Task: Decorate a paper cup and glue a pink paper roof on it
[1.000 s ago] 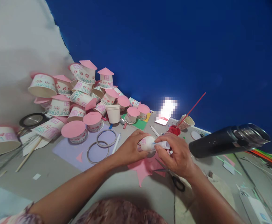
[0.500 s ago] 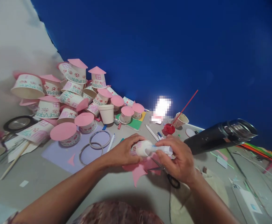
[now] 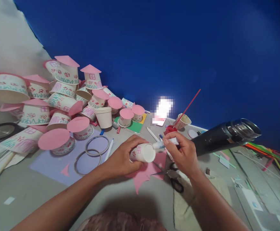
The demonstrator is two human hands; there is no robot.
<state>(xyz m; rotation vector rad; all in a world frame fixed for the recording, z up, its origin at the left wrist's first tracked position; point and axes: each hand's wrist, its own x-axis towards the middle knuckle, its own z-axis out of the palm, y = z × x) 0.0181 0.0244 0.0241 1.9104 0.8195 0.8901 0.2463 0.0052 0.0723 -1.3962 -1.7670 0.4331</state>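
My left hand [image 3: 127,156] wraps round a white paper cup [image 3: 148,153] lying on its side. Its bottom is turned to the right, and a purple window and red marks are drawn on its wall. With the fingers of my right hand [image 3: 182,154] I hold a white glue tube [image 3: 159,145] with blue print, its tip at the rim of the cup's bottom. Whether the tip touches the cup I cannot tell. Beneath the hands lie pink paper scraps [image 3: 140,179] and open scissors [image 3: 172,175] with black handles.
Decorated cups with pink paper roofs [image 3: 53,139] are piled at the left. Two grey rings [image 3: 97,146] lie on purple paper [image 3: 48,166]. Plain stacked cups [image 3: 104,118] stand behind. A black flask [image 3: 214,136], a red pot [image 3: 170,129] and a cloth bag [image 3: 202,205] are at the right.
The cup's bottom has turned more toward me. The glue tube has moved back from over the cup to its upper right edge. The view has shifted slightly right.
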